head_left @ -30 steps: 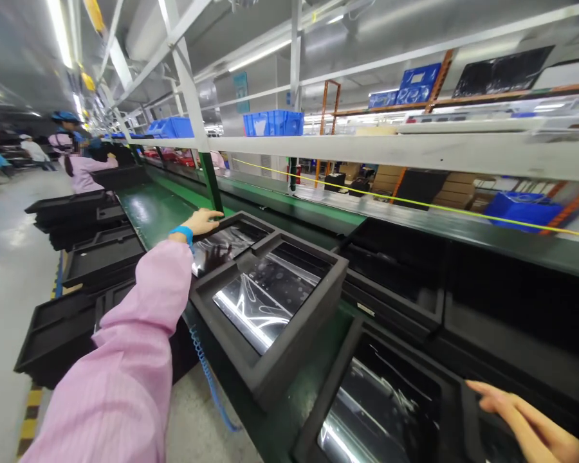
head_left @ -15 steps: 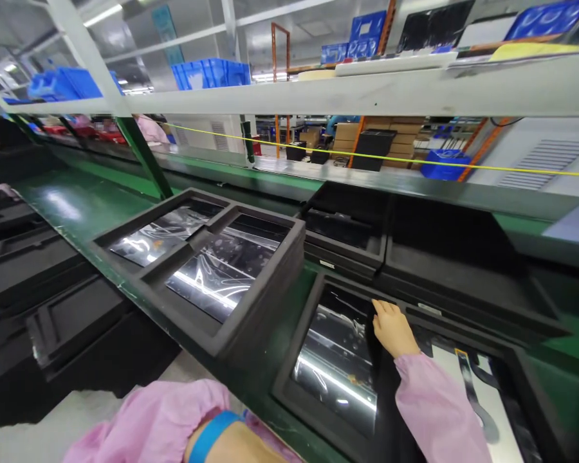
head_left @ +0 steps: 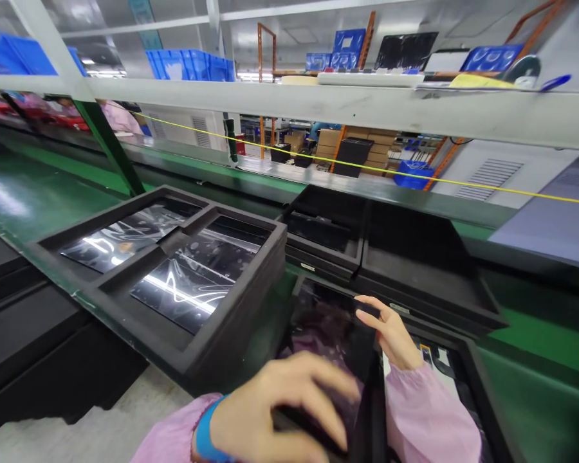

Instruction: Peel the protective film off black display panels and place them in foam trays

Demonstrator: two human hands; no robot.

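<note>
My right hand (head_left: 390, 331) pinches the upper right corner of a dark, glossy display panel (head_left: 323, 328). The panel is tilted up at that edge over a black foam tray (head_left: 473, 360). My left hand (head_left: 299, 402), with a blue band at the wrist, is in front of the panel's lower part. Its fingers are spread and blurred by motion, and I cannot tell whether they touch the panel. In the tray's right compartment lies a silvery panel back (head_left: 446, 379) with a dark flat cable, partly hidden by my right sleeve.
To the left, a stacked foam tray (head_left: 265, 257) holds two film-covered display panels (head_left: 188, 283). Behind stand more black foam trays (head_left: 415, 283). A white rail (head_left: 270, 96) and a yellow cord (head_left: 289, 148) cross above the green bench (head_left: 550, 399). Black trays (head_left: 29, 315) stand lower left.
My right hand has taken hold of the panel's corner and raised that edge. My left hand has come up from the bottom edge over the panel. The view has shifted right.
</note>
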